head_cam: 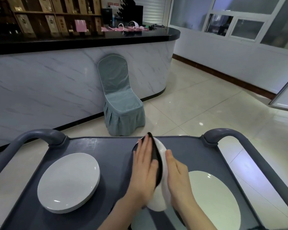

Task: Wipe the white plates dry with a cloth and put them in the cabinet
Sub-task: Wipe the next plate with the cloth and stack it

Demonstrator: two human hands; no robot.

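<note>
White plate [161, 147] is being held on edge over the middle of the cart [113, 160], sandwiched between both hands. The left hand [145, 168] is lying flat, fingers straight and together, pressing a dark cloth [155, 151] against the plate's left face. The right hand [178, 176] is lying flat, fingers straight, against the opposite face. The plate's lower rim is blurring, so contact with the cart cannot be told, and the left hand is hiding much of the cloth.

A stack of white plates [68, 181] is sitting toward the cart's left edge, well apart from the hands. A single white plate [213, 200] is lying by the right edge, just beside the right wrist, its near part being cut off by the frame. Bare cart top is lying open between stack and hands and along the far edge. Curved handles are rising at the far left corner [40, 135] and far right corner [226, 135]. Beyond the far edge, a covered chair [121, 97] is standing against a marble-look counter [73, 77], with tiled floor [206, 105] lying open to the right.
</note>
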